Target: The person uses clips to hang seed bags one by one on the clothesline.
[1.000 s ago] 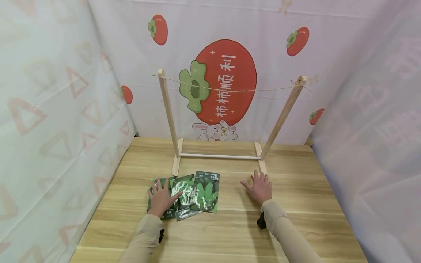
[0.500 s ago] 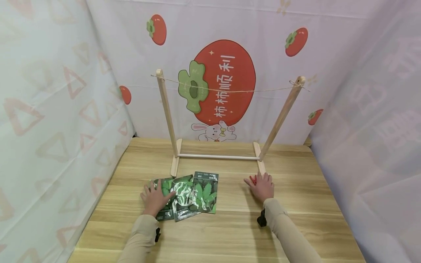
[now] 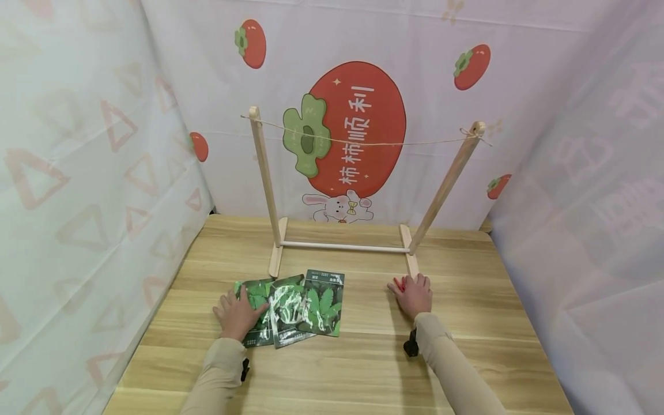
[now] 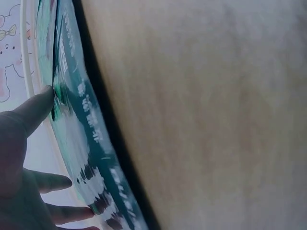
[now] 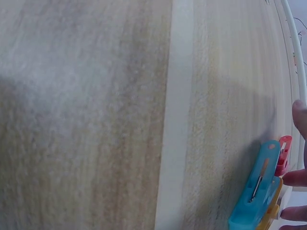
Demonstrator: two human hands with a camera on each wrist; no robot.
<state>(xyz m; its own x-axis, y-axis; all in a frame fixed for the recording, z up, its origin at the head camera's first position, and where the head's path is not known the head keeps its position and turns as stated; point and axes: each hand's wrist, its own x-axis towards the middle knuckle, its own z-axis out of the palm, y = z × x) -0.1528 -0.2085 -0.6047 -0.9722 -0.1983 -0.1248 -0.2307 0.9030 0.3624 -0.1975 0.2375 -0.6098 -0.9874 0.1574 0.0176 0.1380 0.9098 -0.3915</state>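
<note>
Three green seed packets (image 3: 306, 302) lie overlapping on the wooden table (image 3: 337, 369), in front of a wooden rack (image 3: 270, 190) with a string (image 3: 363, 142) across its top. My left hand (image 3: 236, 314) rests flat on the leftmost packet (image 4: 81, 143), and its fingers (image 4: 36, 110) touch the packet's edge. My right hand (image 3: 415, 295) lies near the rack's right foot, over a small pile of clothes pegs. A red peg (image 3: 399, 282) peeks out beside it. In the right wrist view a blue peg (image 5: 256, 191) and the red peg (image 5: 284, 155) lie against my fingertips (image 5: 295, 178).
Printed cloth walls (image 3: 78, 173) close in the table on the left, back and right. The rack's base rail (image 3: 344, 248) runs across the far half of the table. Bare tabletop stretches between my hands and towards the near edge.
My left hand has slid left and nearer across the packets. My right hand has shifted slightly onto the pegs, and the red peg now shows beside it.
</note>
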